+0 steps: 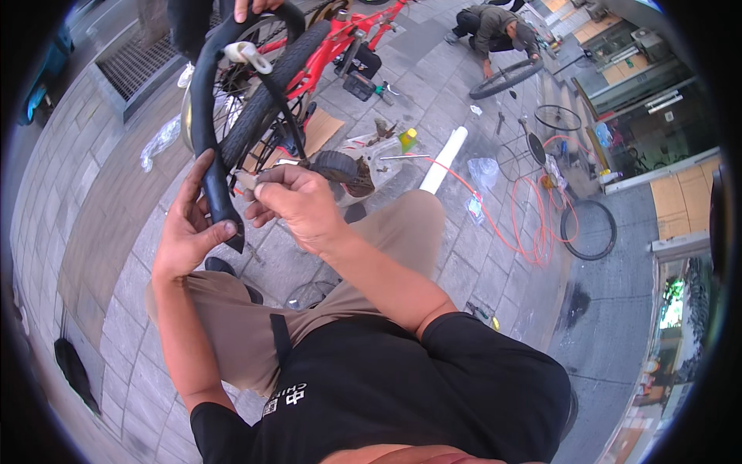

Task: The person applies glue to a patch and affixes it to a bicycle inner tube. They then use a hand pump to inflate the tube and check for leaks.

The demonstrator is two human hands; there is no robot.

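A black inner tube [202,116] loops in front of the wheel of a red bicycle [325,46]. My left hand [188,232] is closed around its lower end, thumb pressed on the black rubber. Just right of it, my right hand [297,203] pinches a small, flat, greyish-tan piece [246,181] close to the tube; its exact kind is unclear. Behind the tube stands the wheel's black tyre [267,97]. A white looped piece [247,56] hangs at the wheel's upper part. At the top, another person's hand [255,6] rests by the tube.
A white roll [444,158], a yellow-capped bottle [407,139] and a red air hose [495,228] lie on the paving at right. Farther back, a crouching person [495,31] handles a loose wheel [506,79]. A black tyre [589,230] lies near the shopfront.
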